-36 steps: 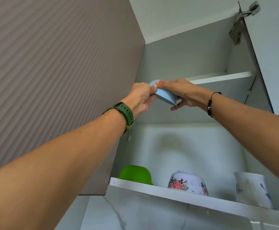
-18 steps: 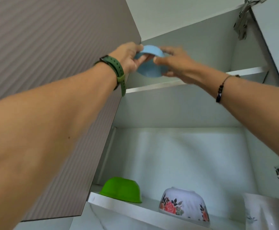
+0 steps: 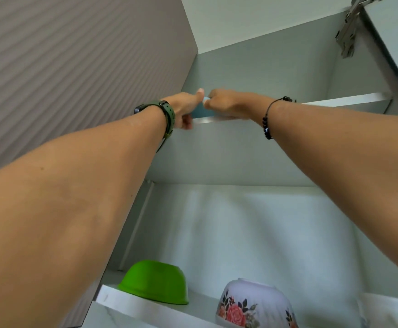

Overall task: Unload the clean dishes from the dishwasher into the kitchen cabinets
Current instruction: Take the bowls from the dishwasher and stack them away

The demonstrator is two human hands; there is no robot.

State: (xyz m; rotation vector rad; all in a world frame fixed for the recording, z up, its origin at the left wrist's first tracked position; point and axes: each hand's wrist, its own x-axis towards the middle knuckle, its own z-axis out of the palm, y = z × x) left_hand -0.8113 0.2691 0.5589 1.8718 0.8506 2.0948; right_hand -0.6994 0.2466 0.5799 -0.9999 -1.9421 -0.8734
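Overhead, both arms reach up; the left hand and right hand pinch a blue bowl between curled fingers, at the upper shelf edge. Best to slide it further in before letting go. Its facing and axis are mostly hidden; cannot tell

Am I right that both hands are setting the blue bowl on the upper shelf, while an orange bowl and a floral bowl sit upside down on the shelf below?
Not quite: in the head view the plain bowl on the lower shelf is green, not orange. The rest stands.
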